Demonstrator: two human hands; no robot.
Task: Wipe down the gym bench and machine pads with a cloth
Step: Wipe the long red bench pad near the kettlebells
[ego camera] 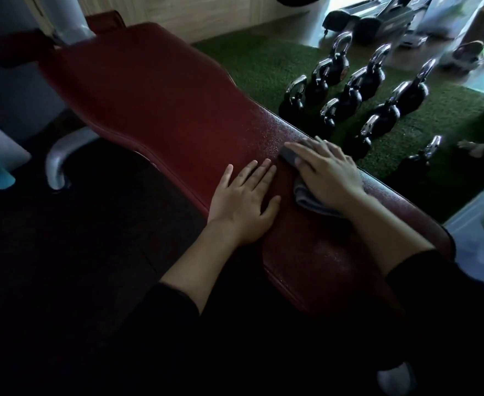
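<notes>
Gleaming red bench pad point(160, 90) beside kettlebells point(358, 90), turf point(263, 61).

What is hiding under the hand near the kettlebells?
A grey cloth lies under the right hand, flat on the red bench. Its edges peek out; the middle is covered.

You've got dark rubber flooring point(63, 267) under you on the left, pretty dim there. Off to the right there's a patch of green turf point(263, 67) with rows of black kettlebells point(358, 90) with chrome handles standing on it. Light wood-panel wall point(200, 12) at the back, and daylight coming in from the top right past some blurry grey equipment point(383, 21).
</notes>
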